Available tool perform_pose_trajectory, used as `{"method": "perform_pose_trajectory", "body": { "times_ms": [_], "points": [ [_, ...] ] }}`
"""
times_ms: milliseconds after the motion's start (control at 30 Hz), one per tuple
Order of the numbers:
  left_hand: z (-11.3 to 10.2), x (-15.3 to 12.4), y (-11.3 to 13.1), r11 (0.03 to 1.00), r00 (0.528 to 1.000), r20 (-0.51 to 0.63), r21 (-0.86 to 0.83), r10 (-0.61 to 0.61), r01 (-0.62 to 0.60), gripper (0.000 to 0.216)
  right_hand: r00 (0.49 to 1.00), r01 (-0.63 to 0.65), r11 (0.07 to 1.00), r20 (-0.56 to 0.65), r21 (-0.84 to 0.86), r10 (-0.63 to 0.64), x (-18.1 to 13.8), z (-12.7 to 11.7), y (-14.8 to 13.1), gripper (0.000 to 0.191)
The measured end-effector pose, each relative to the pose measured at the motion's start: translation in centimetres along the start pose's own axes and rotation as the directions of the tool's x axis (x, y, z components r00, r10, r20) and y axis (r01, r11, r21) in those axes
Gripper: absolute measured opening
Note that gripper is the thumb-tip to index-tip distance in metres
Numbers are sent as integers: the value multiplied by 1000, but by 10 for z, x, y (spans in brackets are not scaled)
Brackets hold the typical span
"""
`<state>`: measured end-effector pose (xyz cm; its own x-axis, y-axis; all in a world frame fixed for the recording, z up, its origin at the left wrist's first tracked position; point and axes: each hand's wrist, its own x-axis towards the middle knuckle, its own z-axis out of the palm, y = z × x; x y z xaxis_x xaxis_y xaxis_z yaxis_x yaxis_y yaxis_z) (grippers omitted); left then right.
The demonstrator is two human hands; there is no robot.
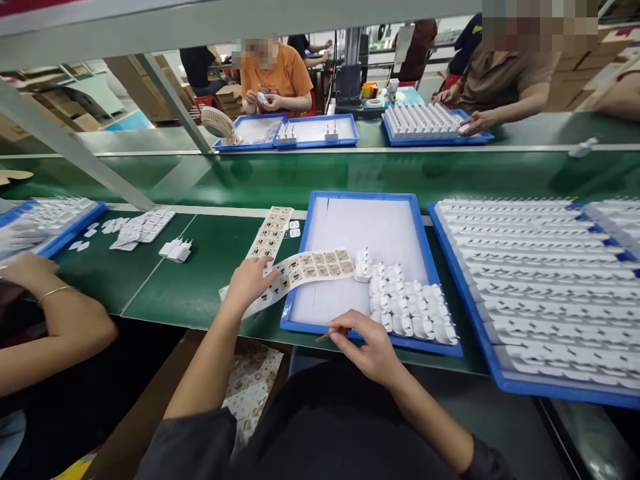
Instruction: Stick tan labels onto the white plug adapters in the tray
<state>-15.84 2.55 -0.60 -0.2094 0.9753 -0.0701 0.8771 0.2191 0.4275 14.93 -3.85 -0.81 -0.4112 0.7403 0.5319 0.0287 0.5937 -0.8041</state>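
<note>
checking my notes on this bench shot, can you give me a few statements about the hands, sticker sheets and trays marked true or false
1. The left hand rests on a sticker sheet. True.
2. The right hand holds a white plug. False: it pinches a thin brown stick.
3. The blue tray in front is packed full. False: white plugs fill only its right part.
4. A second sticker sheet lies on the green table. True.
</note>
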Motion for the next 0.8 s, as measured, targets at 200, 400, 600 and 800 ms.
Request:
{"method": "perform_pose_trajectory", "body": {
  "times_ms": [200,400,600,800],
  "points": [
    [25,-5,81,888,888,-68,-36,455,-458,36,1000,-11,996,16,91,10,-1,-8,-4,9],
    [70,-9,159,769,769,50,17,638,-639,54,998,15,996,60,91,-20,0,-18,-11,11],
    [88,-2,163,728,734,28,105,679,-677,38,1000,8,999,19,38,-9,-5,-24,-8,11],
    [91,-5,152,675,690,-4,209,724,-707,16,1000,6,996,22,84,-8,-4,-22,-3,14]
  ]
}}
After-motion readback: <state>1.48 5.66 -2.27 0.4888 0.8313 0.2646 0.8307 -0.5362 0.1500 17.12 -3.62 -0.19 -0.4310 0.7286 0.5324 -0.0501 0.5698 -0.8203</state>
